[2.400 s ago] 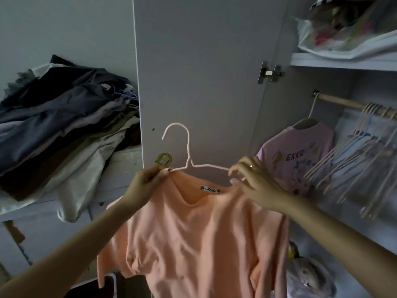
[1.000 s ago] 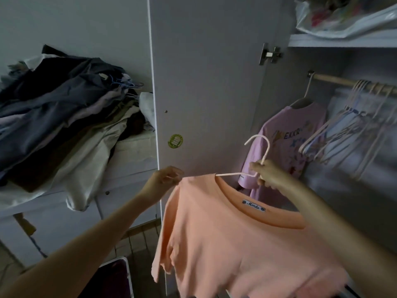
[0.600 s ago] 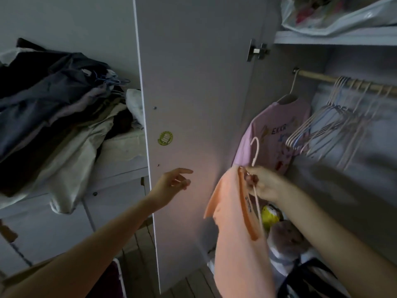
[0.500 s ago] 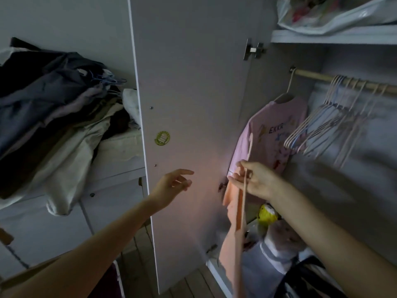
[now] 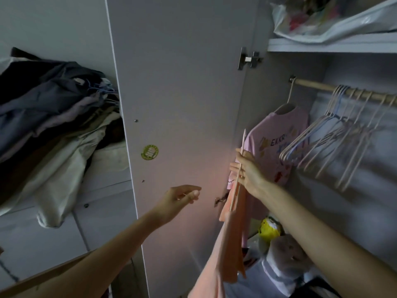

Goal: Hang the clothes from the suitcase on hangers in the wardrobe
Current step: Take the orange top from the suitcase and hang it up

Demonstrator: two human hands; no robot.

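My right hand point(image 5: 247, 171) grips the neck of a pale wire hanger point(image 5: 242, 145) that carries a peach T-shirt point(image 5: 229, 244). The shirt hangs edge-on to me, just inside the open wardrobe and below the wooden rail point(image 5: 335, 89). A pink printed T-shirt point(image 5: 277, 147) hangs from the rail's left end, right behind the hanger. Several empty hangers point(image 5: 335, 138) hang bunched further right on the rail. My left hand point(image 5: 180, 198) hovers with relaxed fingers in front of the wardrobe door point(image 5: 178, 82), holding nothing. The suitcase is out of view.
A heap of dark and pale clothes point(image 5: 49, 117) lies on a white drawer unit at the left. A plastic bag point(image 5: 335, 20) sits on the shelf above the rail. Bags and bundles point(image 5: 279, 250) fill the wardrobe floor.
My left hand let go of the shirt's shoulder and stayed by the door. My right hand turned the hanger edge-on and carried the peach shirt rightwards and up into the wardrobe.
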